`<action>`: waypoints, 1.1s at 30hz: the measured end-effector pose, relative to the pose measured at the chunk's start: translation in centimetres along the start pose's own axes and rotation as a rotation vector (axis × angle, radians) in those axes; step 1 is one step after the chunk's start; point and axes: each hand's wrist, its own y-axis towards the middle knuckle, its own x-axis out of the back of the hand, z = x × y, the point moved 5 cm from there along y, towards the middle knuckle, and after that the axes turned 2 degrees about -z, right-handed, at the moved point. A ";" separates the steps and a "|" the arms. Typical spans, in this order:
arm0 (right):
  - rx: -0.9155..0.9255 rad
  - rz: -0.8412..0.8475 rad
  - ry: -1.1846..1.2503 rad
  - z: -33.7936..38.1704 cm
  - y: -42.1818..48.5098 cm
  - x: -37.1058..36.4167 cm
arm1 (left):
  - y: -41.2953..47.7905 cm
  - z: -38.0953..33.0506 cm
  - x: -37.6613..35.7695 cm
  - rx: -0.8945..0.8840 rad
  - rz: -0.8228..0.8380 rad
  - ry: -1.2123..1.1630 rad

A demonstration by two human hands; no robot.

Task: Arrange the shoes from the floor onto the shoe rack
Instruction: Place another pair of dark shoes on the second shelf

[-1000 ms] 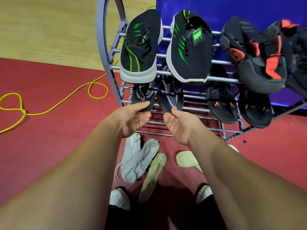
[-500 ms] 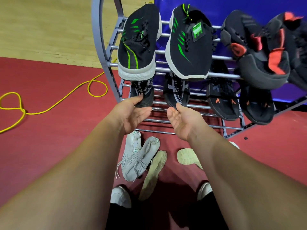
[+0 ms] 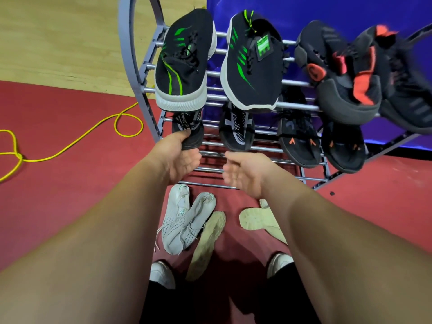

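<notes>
A grey metal shoe rack (image 3: 131, 73) stands before me. Its top shelf carries two black-and-green sneakers (image 3: 184, 64) and black-and-red sneakers (image 3: 339, 76). On the middle shelf sit a black-and-white patterned pair: the left shoe (image 3: 190, 127) and the right shoe (image 3: 237, 127), beside black shoes with orange marks (image 3: 299, 141). My left hand (image 3: 180, 157) pinches the toe of the left patterned shoe. My right hand (image 3: 245, 171) hovers open just below the right patterned shoe, not touching it. On the floor lie a white knit pair (image 3: 184, 218) and two cream shoes (image 3: 208, 242) showing their soles.
A yellow cable (image 3: 70, 146) loops across the red floor at the left. A blue wall (image 3: 327, 10) stands behind the rack. Pale wooden flooring (image 3: 58, 38) lies at the far left. My own white shoes (image 3: 161, 274) are at the bottom.
Both patterned shoes have been slid further back on the middle shelf. My right hand has let go and dropped slightly; my left hand still pinches the left shoe's toe.
</notes>
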 end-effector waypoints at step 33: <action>0.342 -0.458 -1.424 0.9 -39.3 25.4 | -34.9 0.6 -16.5 -0.803 0.082 1.553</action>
